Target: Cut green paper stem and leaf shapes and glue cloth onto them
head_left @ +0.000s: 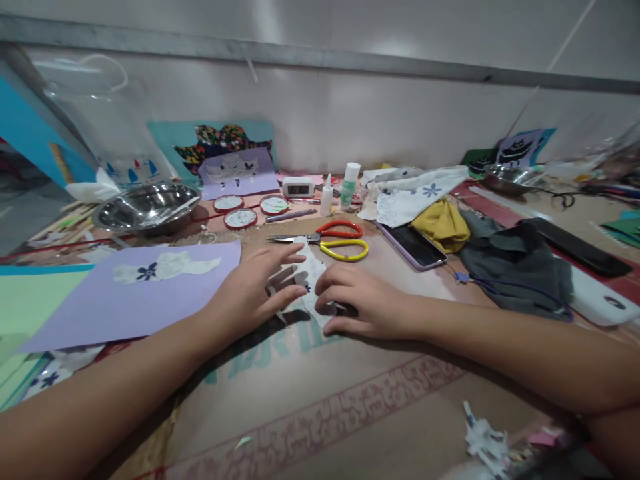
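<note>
A white cloth piece with dark blue flowers [311,267] lies on the brown board between my hands. My left hand [255,283] is over its left edge, fingers stretched and thumb apart. From the other side, my right hand [363,300] touches the cloth with loosely bent fingers, its thumb apart from them. Just beyond my hands are scissors [345,250] with one red and one yellow handle, blades pointing left. To the left, a purple sheet [175,303] bears a cut white cloth shape [170,265] with a blue flower.
A steel bowl [150,207], red-rimmed round pieces [240,218], a small clock [299,187], a glue bottle [327,197] and a glue stick [350,185] stand at the back. On the right are a phone [413,245], yellow cloth [443,225] and grey cloth [505,267]. Scraps [485,440] lie near front right.
</note>
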### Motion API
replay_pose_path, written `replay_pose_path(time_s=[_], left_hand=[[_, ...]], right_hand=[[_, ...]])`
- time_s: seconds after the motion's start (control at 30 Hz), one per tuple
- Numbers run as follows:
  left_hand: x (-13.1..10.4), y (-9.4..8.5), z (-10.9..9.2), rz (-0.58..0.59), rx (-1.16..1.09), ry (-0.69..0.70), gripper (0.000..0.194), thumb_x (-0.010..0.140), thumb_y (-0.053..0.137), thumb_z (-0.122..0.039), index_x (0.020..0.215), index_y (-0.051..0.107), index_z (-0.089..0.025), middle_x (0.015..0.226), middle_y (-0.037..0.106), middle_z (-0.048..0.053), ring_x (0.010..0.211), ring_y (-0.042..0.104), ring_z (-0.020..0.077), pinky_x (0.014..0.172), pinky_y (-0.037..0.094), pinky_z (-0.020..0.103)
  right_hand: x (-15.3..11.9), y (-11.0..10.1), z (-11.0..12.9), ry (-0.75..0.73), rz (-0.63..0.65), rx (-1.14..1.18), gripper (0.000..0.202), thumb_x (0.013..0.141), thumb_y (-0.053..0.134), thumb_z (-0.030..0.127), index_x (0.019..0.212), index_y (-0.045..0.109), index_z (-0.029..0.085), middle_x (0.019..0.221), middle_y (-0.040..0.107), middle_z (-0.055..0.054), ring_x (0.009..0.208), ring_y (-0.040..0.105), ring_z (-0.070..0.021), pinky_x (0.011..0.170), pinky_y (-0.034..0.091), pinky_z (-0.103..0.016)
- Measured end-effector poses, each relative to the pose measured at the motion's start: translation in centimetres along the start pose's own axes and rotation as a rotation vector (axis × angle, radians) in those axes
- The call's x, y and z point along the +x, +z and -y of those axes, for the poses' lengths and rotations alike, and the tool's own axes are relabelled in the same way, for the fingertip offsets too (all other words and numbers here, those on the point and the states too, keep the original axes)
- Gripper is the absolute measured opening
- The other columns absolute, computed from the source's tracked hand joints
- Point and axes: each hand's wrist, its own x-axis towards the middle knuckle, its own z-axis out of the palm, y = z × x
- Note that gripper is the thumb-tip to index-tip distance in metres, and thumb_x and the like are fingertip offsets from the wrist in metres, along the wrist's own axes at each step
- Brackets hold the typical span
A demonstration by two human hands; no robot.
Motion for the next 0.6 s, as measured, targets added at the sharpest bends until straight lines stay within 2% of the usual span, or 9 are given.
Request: replay_pose_path(time_s=[0.03,0.13,0.23,0.3,0.4,0.5,0.6], left_hand=[[0.0,0.0,0.0,-0.01,0.006,0.011,0.056,0.097,0.058,-0.045,0.146,0.043,-0.021,0.13,0.069,0.011,0.125,0.06,0.0286,0.106,0.045,0.046],[0.0,-0.1,0.1,-0.019,-0.013,0.041,0.055,0.097,0.056,-0.046,0.144,0.045,-0.021,0.131,0.069,0.012,0.125,0.059,0.0291,0.106,0.044,0.046],[0.0,-0.1,0.0,0.028,-0.065,0.08,0.068,0.088,0.067,-0.054,0.144,0.047,-0.021,0.135,0.066,0.013,0.129,0.055,0.0335,0.108,0.041,0.05],[-0.3,-0.1,-0.6,0.061,-0.122,0.07,0.079,0.079,0.076,-0.055,0.145,0.047,-0.023,0.138,0.063,0.014,0.131,0.053,0.0356,0.11,0.04,0.051],[-0.9,0.0,-2.0,0.117,-0.391,-0.073,0.079,0.086,0.071,-0.05,0.152,0.037,-0.025,0.134,0.065,0.013,0.119,0.062,0.0313,0.101,0.047,0.044],[-1.4,-0.3,-3.4,0.203,-0.763,-0.284,0.074,0.097,0.052,-0.056,0.158,0.026,-0.024,0.097,0.073,0.008,0.089,0.07,0.0256,0.077,0.053,0.035],[-1.2,-0.5,-3.8,0.209,-0.88,-0.403,0.077,0.094,0.055,-0.06,0.156,0.028,-0.024,0.078,0.065,0.001,0.071,0.064,0.0202,0.061,0.046,0.028]], right_hand=[[0.0,0.1,-0.1,0.015,-0.005,0.018,0.018,0.095,0.064,0.032,0.097,0.07,0.015,0.106,0.067,-0.014,0.101,0.062,-0.023,0.09,0.051,-0.037],[0.0,0.4,-0.1,0.091,-0.06,0.155,0.015,0.098,0.056,0.019,0.091,0.069,0.016,0.1,0.07,-0.011,0.095,0.064,-0.0206,0.087,0.051,-0.035],[0.2,0.3,0.1,0.358,-0.232,0.528,0.011,0.096,0.06,0.028,0.092,0.064,0.019,0.087,0.068,-0.004,0.079,0.064,-0.0159,0.074,0.052,-0.029],[0.4,0.1,0.3,0.532,-0.371,0.897,0.02,0.092,0.066,0.038,0.091,0.058,0.02,0.077,0.062,0.002,0.065,0.059,-0.012,0.06,0.049,-0.024],[0.9,-0.1,0.3,0.658,-0.484,1.324,0.035,0.081,0.078,0.044,0.089,0.054,0.02,0.068,0.057,0.007,0.051,0.052,-0.0069,0.05,0.045,-0.018],[1.1,-0.3,0.1,0.736,-0.448,1.369,0.038,0.077,0.081,0.043,0.087,0.053,0.019,0.065,0.061,0.006,0.048,0.057,-0.0073,0.049,0.047,-0.018],[1.1,-0.5,-0.2,0.76,-0.355,1.178,0.034,0.082,0.076,0.044,0.089,0.053,0.019,0.063,0.068,0.002,0.052,0.064,-0.0123,0.049,0.048,-0.02]])
